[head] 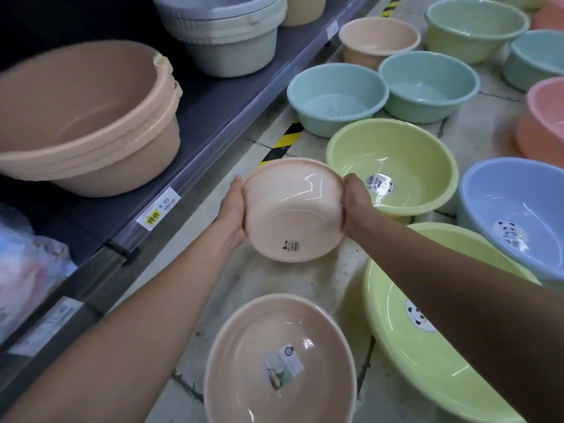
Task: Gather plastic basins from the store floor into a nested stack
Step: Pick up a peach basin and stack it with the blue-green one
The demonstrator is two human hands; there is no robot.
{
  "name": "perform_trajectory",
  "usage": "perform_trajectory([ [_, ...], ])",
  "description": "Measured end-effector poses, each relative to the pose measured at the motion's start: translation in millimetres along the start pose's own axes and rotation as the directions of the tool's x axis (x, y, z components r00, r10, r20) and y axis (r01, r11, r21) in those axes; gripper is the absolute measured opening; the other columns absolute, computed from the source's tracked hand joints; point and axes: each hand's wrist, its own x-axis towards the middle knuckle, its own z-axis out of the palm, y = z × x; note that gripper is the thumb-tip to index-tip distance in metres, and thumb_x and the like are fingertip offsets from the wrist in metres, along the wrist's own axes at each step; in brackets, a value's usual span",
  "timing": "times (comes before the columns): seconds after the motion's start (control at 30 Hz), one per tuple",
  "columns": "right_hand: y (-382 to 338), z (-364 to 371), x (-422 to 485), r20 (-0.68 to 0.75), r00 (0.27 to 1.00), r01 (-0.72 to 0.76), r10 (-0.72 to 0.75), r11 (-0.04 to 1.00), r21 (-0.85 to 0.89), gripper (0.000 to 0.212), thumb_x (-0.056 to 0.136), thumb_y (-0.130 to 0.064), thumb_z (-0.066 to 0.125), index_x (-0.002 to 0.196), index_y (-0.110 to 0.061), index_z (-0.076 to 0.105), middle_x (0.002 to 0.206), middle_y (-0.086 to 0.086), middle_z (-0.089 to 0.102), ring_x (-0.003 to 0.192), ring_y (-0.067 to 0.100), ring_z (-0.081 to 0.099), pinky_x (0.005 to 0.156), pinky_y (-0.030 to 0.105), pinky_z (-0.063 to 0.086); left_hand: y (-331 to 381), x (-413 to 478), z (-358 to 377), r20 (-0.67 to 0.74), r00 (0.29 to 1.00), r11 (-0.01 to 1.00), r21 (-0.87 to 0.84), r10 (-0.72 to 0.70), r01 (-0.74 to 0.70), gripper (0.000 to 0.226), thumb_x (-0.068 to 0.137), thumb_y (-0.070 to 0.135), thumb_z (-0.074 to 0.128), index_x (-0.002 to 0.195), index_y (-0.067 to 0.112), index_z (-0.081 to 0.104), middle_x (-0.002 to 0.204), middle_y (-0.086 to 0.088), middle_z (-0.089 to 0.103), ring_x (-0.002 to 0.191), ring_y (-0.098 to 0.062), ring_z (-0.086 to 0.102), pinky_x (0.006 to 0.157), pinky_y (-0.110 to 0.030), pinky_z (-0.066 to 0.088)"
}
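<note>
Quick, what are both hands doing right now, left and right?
Left hand: grips the small pink basin by its left side.
Right hand: grips the same basin's right side.

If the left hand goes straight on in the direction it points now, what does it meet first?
The left hand already grips the small pink basin; carried on together, they would probably reach the yellow-green basin next, though depth is unclear.
</note>
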Motion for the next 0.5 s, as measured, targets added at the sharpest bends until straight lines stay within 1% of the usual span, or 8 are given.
perform_trajectory([
  [0.07, -9.6, -1.5, -11.6, 0.030, 1.000, -0.001, 0.003, 0.997, -0.081, 0.023, 0.085, -0.030, 0.048, 0.065, -0.021, 0.049, 0.045, -0.006, 0.051, 0.040, 0.016, 0.051, 0.047, 0.018, 0.040, -2.1, -7.9, -1.7, 0.035, 0.999, 0.998, -0.055, -0.003, 0.004, 0.035, 0.092, 0.035, 0.041, 0.068, 0.019, 0.061, 0.058, 0.001, 0.064, 0.058, -0.020, 0.059, 0.057, -0.025, 0.049],
  [0.13, -13.0, -6.7, -19.0, 0.056, 0.995, -0.067, 0.078, 0.982, -0.179, 0.019, 0.085, -0.018, 0.048, 0.066, -0.018, 0.045, 0.052, -0.002, 0.047, 0.045, 0.017, 0.047, 0.050, 0.018, 0.037, -7.7, -14.4, -3.4, 0.042, 0.999, 0.997, -0.074, 0.021, -0.017, 0.018, 0.075, 0.017, 0.045, 0.058, 0.020, 0.049, 0.049, 0.005, 0.048, 0.051, -0.017, 0.043, 0.050, -0.023, 0.032],
  [0.17, -11.0, -8.5, -19.7, 0.064, 0.992, -0.094, 0.113, 0.965, -0.244, 0.014, 0.082, -0.010, 0.047, 0.070, -0.016, 0.044, 0.062, 0.001, 0.044, 0.052, 0.017, 0.042, 0.053, 0.020, 0.035, -9.1, -18.9, -5.4, 0.027, 0.999, 0.997, -0.068, 0.046, -0.044, 0.010, 0.062, 0.011, 0.045, 0.066, 0.018, 0.050, 0.057, 0.004, 0.047, 0.056, -0.017, 0.040, 0.051, -0.024, 0.027],
  [0.2, -7.6, -9.8, -19.8, 0.071, 0.992, -0.073, 0.099, 0.949, -0.305, 0.010, 0.079, -0.003, 0.044, 0.078, -0.012, 0.047, 0.073, 0.004, 0.043, 0.061, 0.018, 0.041, 0.057, 0.024, 0.035, -12.7, -16.3, -9.5, 0.009, 0.997, 0.995, -0.066, 0.076, -0.076, 0.031, 0.053, 0.005, 0.041, 0.081, 0.013, 0.052, 0.072, 0.000, 0.048, 0.065, -0.018, 0.041, 0.054, -0.025, 0.028],
  [0.3, 11.0, -14.0, -3.4, 0.100, 0.994, 0.076, -0.033, 0.881, -0.467, 0.069, 0.072, -0.003, 0.040, 0.139, -0.017, 0.041, 0.120, 0.010, 0.050, 0.103, 0.030, 0.053, 0.080, 0.036, 0.053, -25.5, -5.7, -15.6, -0.008, 0.993, 0.988, 0.101, 0.121, -0.120, 0.068, 0.065, -0.009, 0.038, 0.129, 0.012, 0.046, 0.108, -0.009, 0.052, 0.090, -0.024, 0.051, 0.066, -0.028, 0.040],
  [0.33, 17.4, -16.0, 1.5, 0.095, 0.993, 0.103, -0.064, 0.856, -0.506, 0.075, 0.071, -0.004, 0.040, 0.144, -0.022, 0.036, 0.127, 0.010, 0.049, 0.111, 0.032, 0.053, 0.080, 0.038, 0.053, -30.6, -4.5, -15.8, -0.009, 0.993, 0.982, 0.151, 0.121, -0.118, 0.071, 0.072, -0.014, 0.036, 0.136, 0.014, 0.042, 0.116, -0.010, 0.053, 0.096, -0.026, 0.052, 0.069, -0.029, 0.042],
  [0.4, 31.8, -18.9, 11.4, 0.072, 0.994, 0.105, -0.079, 0.840, -0.532, 0.070, 0.070, -0.003, 0.042, 0.139, -0.018, 0.041, 0.127, 0.015, 0.052, 0.112, 0.034, 0.055, 0.071, 0.034, 0.048, -40.6, 0.1, -17.4, -0.017, 0.990, 0.962, 0.238, 0.143, -0.135, 0.067, 0.079, -0.020, 0.036, 0.136, 0.014, 0.044, 0.116, -0.007, 0.055, 0.103, -0.027, 0.051, 0.075, -0.029, 0.044],
  [0.5, 47.2, -19.7, 10.9, 0.060, 0.998, 0.046, -0.016, 0.829, -0.558, 0.049, 0.084, 0.002, 0.046, 0.132, -0.007, 0.045, 0.118, 0.017, 0.056, 0.098, 0.029, 0.059, 0.062, 0.030, 0.051, -52.8, 2.1, -20.1, -0.019, 0.978, 0.934, 0.301, 0.206, -0.191, 0.048, 0.081, -0.021, 0.037, 0.106, 0.013, 0.059, 0.095, -0.003, 0.060, 0.097, -0.024, 0.053, 0.063, -0.023, 0.049],
])
